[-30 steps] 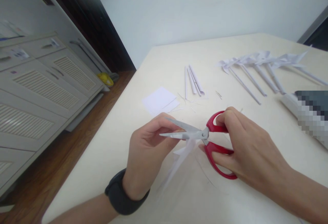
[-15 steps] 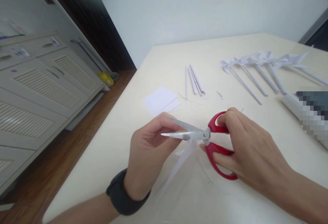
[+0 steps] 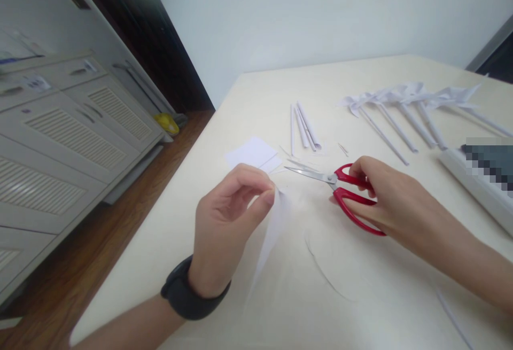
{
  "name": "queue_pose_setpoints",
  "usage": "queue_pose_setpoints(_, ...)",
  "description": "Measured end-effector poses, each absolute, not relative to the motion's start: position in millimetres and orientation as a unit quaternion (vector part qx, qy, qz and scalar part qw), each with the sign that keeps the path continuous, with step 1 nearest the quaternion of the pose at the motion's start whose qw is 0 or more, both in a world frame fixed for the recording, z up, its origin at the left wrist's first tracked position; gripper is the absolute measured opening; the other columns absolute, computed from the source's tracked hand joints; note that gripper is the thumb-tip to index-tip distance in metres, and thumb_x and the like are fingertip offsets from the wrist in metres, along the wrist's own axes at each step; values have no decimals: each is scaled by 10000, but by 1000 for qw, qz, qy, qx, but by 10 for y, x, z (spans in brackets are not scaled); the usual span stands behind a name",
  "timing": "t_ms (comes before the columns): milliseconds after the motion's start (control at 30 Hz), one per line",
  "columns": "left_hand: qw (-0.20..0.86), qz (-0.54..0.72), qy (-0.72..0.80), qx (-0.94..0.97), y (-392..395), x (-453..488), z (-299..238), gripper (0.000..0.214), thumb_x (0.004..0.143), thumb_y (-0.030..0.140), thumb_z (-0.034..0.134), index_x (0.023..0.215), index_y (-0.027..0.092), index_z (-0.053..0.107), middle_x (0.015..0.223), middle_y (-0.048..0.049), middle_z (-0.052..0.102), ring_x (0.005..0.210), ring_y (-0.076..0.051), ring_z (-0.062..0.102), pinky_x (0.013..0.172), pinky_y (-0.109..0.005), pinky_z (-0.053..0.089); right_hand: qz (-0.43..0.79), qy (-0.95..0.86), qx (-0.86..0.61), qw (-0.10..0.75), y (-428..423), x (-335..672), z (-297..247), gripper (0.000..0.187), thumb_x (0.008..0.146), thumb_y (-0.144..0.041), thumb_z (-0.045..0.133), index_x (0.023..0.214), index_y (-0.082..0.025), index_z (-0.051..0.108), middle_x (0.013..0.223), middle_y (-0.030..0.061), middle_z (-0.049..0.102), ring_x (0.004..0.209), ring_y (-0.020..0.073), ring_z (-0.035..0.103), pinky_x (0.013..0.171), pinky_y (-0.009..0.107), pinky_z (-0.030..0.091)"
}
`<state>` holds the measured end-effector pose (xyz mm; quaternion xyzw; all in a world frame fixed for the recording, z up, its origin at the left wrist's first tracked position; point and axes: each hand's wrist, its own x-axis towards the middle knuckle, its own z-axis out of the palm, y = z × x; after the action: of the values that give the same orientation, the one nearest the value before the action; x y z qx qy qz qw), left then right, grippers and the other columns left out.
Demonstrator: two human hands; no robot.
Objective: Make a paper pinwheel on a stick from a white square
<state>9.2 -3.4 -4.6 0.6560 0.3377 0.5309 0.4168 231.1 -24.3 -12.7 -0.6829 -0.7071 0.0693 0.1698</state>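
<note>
Between thumb and fingers, my left hand point(image 3: 234, 222) pinches a thin piece of white paper point(image 3: 269, 243), folded and hanging down toward me. My right hand point(image 3: 395, 200) has its fingers through the red handles of a pair of scissors point(image 3: 312, 175). The blades point left, slightly parted, above the table and apart from the paper. Beneath the scissors, a thin curved strand point(image 3: 326, 279) lies on the table. Beyond my left hand are square sheets of white paper point(image 3: 250, 153), partly hidden by it.
Rolled paper sticks point(image 3: 306, 125) lie mid-table with thin scraps near them. Several paper pinwheels point(image 3: 401, 96) lie at the back right. A white roll-like object point(image 3: 473, 184), partly pixelated, is at the right. A cabinet point(image 3: 72, 141) stands left, past the table edge.
The scissors have moved up and to the right, away from the paper, and their blades have closed somewhat. My left hand has shifted slightly left with the paper still pinched.
</note>
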Motion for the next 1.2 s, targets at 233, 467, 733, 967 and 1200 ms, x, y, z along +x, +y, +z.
queue_pose_setpoints(233,382,593,308,638,-31,182,-1,140,765,66,551,675,170,575,879,-59,644,906,-201,581,855,-358,432,106,-741,-650,134,-105,2571,-271,83,700,-247,550,768,-211,520,858,34,611,673,186,584,617,339,439)
queue_pose_setpoints(467,405,559,318,650,-43,112,17,115,819,122,531,740,207,532,754,-16,610,778,-184,589,787,-360,446,94,-779,-610,111,-111,2618,-298,117,660,-145,543,750,-209,582,872,50,567,738,217,553,739,439,377)
queue_pose_setpoints(733,529,371,412,642,49,110,-61,50,792,208,598,791,188,552,750,8,582,702,-106,536,612,-195,414,138,-792,-583,117,-171,2633,-155,203,698,-181,565,882,-268,567,957,12,573,830,209,554,683,342,444)
queue_pose_setpoints(967,575,306,431,624,20,162,-97,130,752,233,640,849,197,562,737,6,607,664,-104,566,578,-192,430,376,-688,-558,272,-380,2148,18,189,806,-372,532,959,-274,479,942,-12,567,811,148,578,651,281,490)
queue_pose_setpoints(1200,588,271,418,638,-43,206,-103,105,766,198,605,869,199,584,805,-24,633,701,-132,598,625,-226,471,407,-693,-526,279,-380,2065,-92,51,814,-209,516,862,-228,518,842,-14,607,757,139,581,654,277,464)
